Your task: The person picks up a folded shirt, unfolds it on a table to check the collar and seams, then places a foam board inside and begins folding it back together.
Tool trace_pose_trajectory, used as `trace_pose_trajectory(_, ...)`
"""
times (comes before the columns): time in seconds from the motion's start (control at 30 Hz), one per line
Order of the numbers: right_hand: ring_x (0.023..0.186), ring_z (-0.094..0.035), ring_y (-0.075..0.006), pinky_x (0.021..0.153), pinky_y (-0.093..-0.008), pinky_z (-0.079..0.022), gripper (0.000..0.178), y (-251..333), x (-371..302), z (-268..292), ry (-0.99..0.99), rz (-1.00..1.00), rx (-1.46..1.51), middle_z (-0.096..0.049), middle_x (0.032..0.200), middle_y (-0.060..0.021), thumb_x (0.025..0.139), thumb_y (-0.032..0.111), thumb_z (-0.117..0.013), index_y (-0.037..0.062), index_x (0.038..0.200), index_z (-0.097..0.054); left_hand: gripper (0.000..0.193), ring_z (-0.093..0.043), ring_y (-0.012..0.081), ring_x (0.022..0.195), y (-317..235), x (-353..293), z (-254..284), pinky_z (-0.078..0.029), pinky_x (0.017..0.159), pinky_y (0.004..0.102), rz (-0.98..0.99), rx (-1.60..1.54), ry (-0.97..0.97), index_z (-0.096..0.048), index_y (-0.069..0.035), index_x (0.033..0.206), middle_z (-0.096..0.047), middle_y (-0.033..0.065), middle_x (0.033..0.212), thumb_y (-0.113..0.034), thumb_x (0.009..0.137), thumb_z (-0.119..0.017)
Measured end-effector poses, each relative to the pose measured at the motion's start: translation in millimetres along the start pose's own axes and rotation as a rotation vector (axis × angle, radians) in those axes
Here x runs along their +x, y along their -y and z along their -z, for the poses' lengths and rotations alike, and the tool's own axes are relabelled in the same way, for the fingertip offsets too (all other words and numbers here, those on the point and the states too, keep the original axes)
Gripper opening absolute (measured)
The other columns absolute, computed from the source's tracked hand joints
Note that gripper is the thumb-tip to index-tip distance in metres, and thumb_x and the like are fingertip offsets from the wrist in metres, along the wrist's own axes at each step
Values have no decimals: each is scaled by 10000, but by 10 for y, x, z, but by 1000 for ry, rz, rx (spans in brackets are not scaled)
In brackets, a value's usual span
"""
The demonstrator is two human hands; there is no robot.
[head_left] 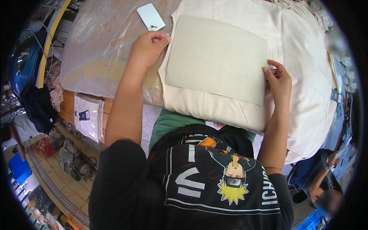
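A stiff grey-beige cardboard sheet [218, 57] lies flat on a cream garment [214, 105], which is spread over the table. My left hand [147, 48] has its thumb and fingers pinched together at the garment's left edge, beside the sheet's left side. At the sheet's right edge, my right hand [279, 78] has its thumb and forefinger closed on the border, the other fingers curled. Just beyond my left hand rests a pale hang tag [151, 17] with a short black string.
Clear plastic [103, 50] covers the table on the left. Below it, a packaged folded garment [88, 119] lies on a wooden surface. More cream fabric [306, 76] spreads to the right. Another person [322, 180] is at the lower right. A yellow bar [48, 50] stands at the far left.
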State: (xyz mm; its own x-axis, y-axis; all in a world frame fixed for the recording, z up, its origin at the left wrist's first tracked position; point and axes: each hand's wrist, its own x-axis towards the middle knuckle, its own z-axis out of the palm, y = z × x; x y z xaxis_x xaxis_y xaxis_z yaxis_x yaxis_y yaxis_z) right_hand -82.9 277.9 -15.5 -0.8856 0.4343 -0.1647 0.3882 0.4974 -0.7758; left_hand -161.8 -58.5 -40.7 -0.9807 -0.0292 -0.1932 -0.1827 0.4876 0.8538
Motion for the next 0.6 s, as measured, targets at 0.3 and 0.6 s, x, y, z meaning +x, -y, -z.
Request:
trace_pose_trajectory(0.3,551,-517,-69,518,-218,-425,289,39,3,14,32,-33,8,-574,669,11,797,114,-670,39,1073,-635,325,-560,100,691,-168,-304,-16,-450,646,235,10,283,73,-663,0,928,-632,29,772,-277,767,-717)
trace_pose_trajectory(0.6,543,-515,-73,513,-223,-420,292,42,0,14,25,-23,-1,-581,684,4,792,130,-675,50,1071,-640,298,-539,82,665,-91,-241,4,-441,611,238,21,207,102,-653,6,941,-621,16,754,-241,783,-705)
